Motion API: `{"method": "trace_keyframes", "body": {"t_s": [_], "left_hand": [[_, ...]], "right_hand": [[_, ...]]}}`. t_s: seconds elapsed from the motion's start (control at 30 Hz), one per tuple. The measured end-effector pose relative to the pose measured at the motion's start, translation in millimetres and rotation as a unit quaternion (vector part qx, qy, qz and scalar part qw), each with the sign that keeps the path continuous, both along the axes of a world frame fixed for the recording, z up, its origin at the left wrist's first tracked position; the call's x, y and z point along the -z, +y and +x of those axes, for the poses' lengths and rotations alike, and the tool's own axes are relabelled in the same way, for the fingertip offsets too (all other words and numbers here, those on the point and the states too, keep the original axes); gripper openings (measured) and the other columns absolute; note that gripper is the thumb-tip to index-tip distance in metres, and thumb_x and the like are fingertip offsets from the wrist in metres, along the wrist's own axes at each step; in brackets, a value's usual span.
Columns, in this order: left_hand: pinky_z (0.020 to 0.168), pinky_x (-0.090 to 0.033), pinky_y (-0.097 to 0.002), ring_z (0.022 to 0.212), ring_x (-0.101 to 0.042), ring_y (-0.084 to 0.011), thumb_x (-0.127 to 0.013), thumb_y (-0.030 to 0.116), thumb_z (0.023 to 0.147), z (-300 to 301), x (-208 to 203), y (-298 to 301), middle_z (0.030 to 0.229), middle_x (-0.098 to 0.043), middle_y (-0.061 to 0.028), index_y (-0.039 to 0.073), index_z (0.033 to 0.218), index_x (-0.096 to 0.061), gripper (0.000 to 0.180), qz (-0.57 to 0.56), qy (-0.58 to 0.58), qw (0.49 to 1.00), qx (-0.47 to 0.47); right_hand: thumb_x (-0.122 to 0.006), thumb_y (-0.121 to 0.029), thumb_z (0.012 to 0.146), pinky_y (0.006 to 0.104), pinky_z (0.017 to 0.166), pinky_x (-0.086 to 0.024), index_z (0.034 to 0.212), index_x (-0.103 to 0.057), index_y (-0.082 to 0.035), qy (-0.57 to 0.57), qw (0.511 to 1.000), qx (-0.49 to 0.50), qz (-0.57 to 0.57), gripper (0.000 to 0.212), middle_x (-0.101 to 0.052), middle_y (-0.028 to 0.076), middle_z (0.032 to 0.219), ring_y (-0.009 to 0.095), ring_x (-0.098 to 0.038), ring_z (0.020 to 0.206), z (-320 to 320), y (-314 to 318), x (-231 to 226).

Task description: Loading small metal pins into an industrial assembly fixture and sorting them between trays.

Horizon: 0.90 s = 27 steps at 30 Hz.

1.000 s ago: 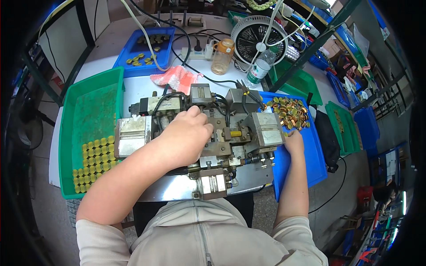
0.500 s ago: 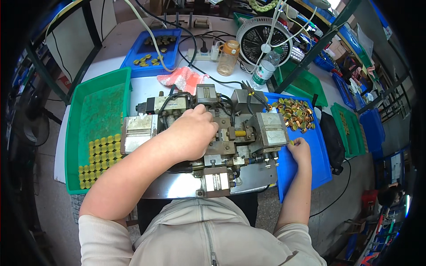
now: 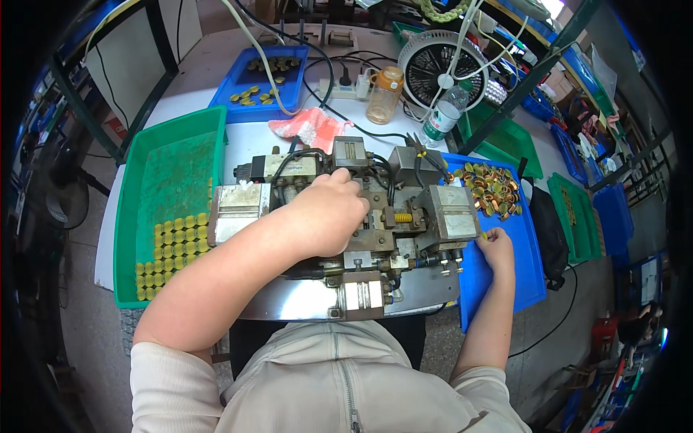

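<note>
My left hand (image 3: 328, 216) reaches across the metal machine (image 3: 364, 296), its fingers curled down into the middle of the fixture. The fingertips, and whatever they grip, are hidden behind the hand. Just right of it, a yellow spring-like coil (image 3: 403, 218) sits in the machine. At the machine's right end, my right hand (image 3: 498, 251) pinches a small yellow-green round part (image 3: 485, 236) above the blue tray (image 3: 523, 278). Farther back in that tray lies a heap of similar parts (image 3: 491, 189) with yellow-green and copper-coloured faces.
On the left, a green tray (image 3: 170, 155) holds rows of yellow round parts (image 3: 173, 249). Behind the machine are a pink-and-white cloth (image 3: 310, 128), an orange-lidded jar (image 3: 384, 94), a plastic bottle (image 3: 445, 114), a fan (image 3: 442, 68) and another blue tray (image 3: 260, 108). Cables cross the table.
The whole view has shifted slightly, so the scene sits a little farther right. Both hands keep nearly the same places at the machine, and the right still pinches the small part.
</note>
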<state>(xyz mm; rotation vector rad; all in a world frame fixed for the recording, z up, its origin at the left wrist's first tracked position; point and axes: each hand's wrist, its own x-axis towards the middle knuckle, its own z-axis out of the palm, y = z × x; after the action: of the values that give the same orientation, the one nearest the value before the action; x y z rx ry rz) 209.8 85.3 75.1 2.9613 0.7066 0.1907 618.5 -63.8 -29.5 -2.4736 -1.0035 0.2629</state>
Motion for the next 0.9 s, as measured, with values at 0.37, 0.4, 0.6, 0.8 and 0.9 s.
{"method": "trace_keyframes", "body": {"t_s": [0.37,0.4,0.6,0.8,0.9], "left_hand": [[0.088,-0.052,-0.0398,0.097,-0.060,-0.0325,-0.067,0.013,0.085,-6,-50,6,0.099,-0.070,-0.0153,0.000,0.098,-0.071,0.018,-0.072,-0.123,0.990,-0.015],[0.087,-0.053,-0.0401,0.096,-0.062,-0.0323,-0.067,0.013,0.084,-11,-61,5,0.097,-0.070,-0.0155,0.000,0.097,-0.072,0.020,-0.096,-0.151,0.983,-0.025],[0.070,-0.050,-0.0243,0.077,-0.060,-0.0097,-0.071,0.009,0.082,-118,-57,3,0.094,-0.069,-0.0033,-0.001,0.109,-0.070,0.029,-0.384,-0.371,0.822,-0.197],[0.071,-0.050,-0.0233,0.074,-0.062,-0.0109,-0.071,0.013,0.080,-260,-25,-7,0.091,-0.070,-0.0053,0.001,0.104,-0.072,0.027,-0.325,-0.422,0.737,-0.416],[0.072,-0.052,-0.0268,0.077,-0.064,-0.0142,-0.070,0.007,0.080,-321,-15,-16,0.089,-0.071,-0.0058,-0.001,0.102,-0.072,0.024,-0.260,-0.192,0.780,-0.536]], "right_hand": [[-0.078,-0.016,0.081,0.0295,0.058,-0.047,0.087,-0.063,-0.005,0.008,1.000,0.000,0.007,0.019,-0.058,0.003,0.072,0.015,-0.053,0.060,2,1,2],[-0.077,-0.014,0.081,0.0287,0.058,-0.046,0.087,-0.063,-0.005,0.010,1.000,0.001,0.011,0.018,-0.057,0.003,0.071,0.015,-0.052,0.060,1,1,3],[-0.079,-0.019,0.081,0.0364,0.065,-0.051,0.091,-0.065,0.000,-0.023,0.998,-0.054,0.015,0.025,-0.066,0.013,0.077,0.025,-0.059,0.065,17,0,22],[-0.075,-0.019,0.087,0.0288,0.076,-0.050,0.106,-0.065,-0.001,0.039,0.986,-0.010,0.160,0.028,-0.067,0.010,0.092,0.017,-0.060,0.079,79,-21,36],[-0.073,-0.021,0.093,0.0231,0.075,-0.046,0.114,-0.066,-0.003,0.107,0.968,-0.022,0.225,0.029,-0.066,0.005,0.098,0.012,-0.059,0.086,90,-27,24]]}}
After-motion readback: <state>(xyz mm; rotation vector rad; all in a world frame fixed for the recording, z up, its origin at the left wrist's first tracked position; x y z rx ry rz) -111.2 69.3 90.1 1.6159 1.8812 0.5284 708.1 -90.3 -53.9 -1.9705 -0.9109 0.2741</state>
